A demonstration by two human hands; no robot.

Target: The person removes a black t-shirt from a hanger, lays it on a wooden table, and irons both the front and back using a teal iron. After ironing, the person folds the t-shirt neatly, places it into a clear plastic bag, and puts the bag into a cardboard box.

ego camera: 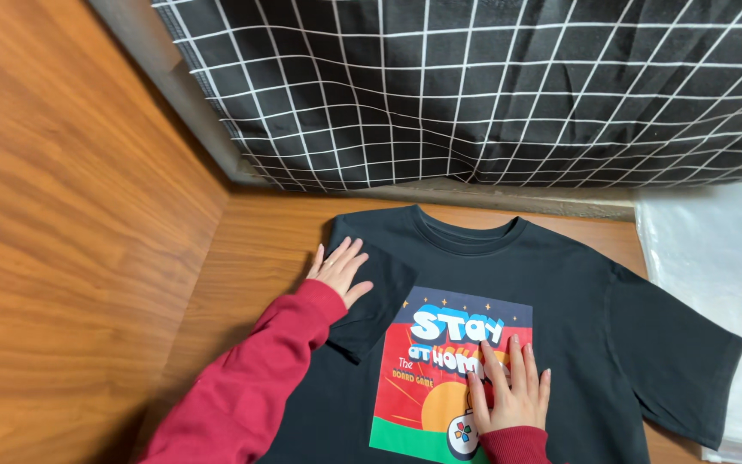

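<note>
Scene: a black T-shirt point(560, 292) with a bright square print is spread face up on a wooden table point(242, 275)
Left hand point(339, 271): laid open and flat on the sleeve folded inward
Right hand point(508, 391): pressed open and flat on the print, nothing gripped
Handling: judged light, soft and limp, readily creased; best taken at shoulder seam and hem
Behind: checked black cloth point(508, 86)

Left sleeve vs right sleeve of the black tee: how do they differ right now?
The left sleeve is folded inward over the shirt body; the right sleeve lies spread out flat to the side. The left hand presses flat on the left sleeve; nothing touches the right sleeve, as the right hand rests on the colourful print. Both are short, black and part of the same T-shirt.
</note>
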